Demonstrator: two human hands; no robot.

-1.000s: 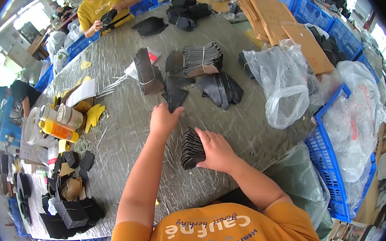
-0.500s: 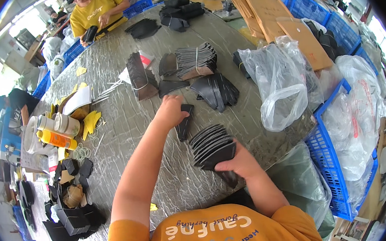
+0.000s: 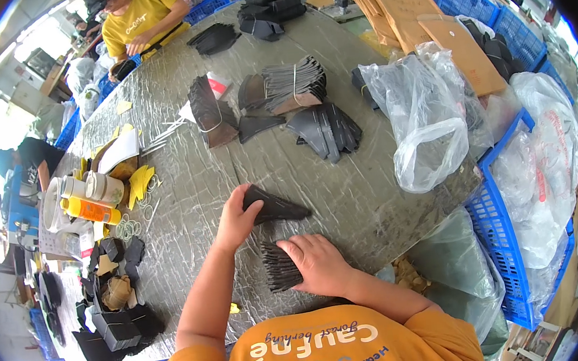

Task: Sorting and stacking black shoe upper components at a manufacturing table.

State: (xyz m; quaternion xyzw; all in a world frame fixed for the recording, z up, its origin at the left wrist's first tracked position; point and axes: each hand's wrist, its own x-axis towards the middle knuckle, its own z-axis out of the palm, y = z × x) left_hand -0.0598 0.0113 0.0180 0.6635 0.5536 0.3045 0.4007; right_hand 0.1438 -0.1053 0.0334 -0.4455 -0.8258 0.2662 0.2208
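Note:
Near the middle of the table (image 3: pixel 387 192), my left hand (image 3: pixel 235 218) is closed around the wide end of a small sheaf of black cut pieces (image 3: pixel 279 206), thumb on top; the narrow end points right. Just nearer to me, my right hand (image 3: pixel 321 264) grips a thick stack of black cut pieces (image 3: pixel 278 268), its layered edges facing up and left. Beyond both hands lie a loose fan of black pieces (image 3: pixel 329 131), a single dark piece (image 3: pixel 259 125), a string-tied bundle of grey-edged pieces (image 3: pixel 296 86) and a tied brownish bundle (image 3: pixel 213 115).
Clear plastic bags (image 3: pixel 422 119) and brown cardboard (image 3: pixel 394 7) occupy the right side. A blue crate (image 3: pixel 496 237) stands against the right table edge. At left are an orange-yellow bottle (image 3: pixel 90 211), white jars (image 3: pixel 103 188) and black scraps (image 3: pixel 115 326). A co-worker (image 3: pixel 148 16) works across the table.
My left hand has drawn the small sheaf toward me and turned it sideways. My right hand has brought the thick stack left and nearer, tipping it so its edges show.

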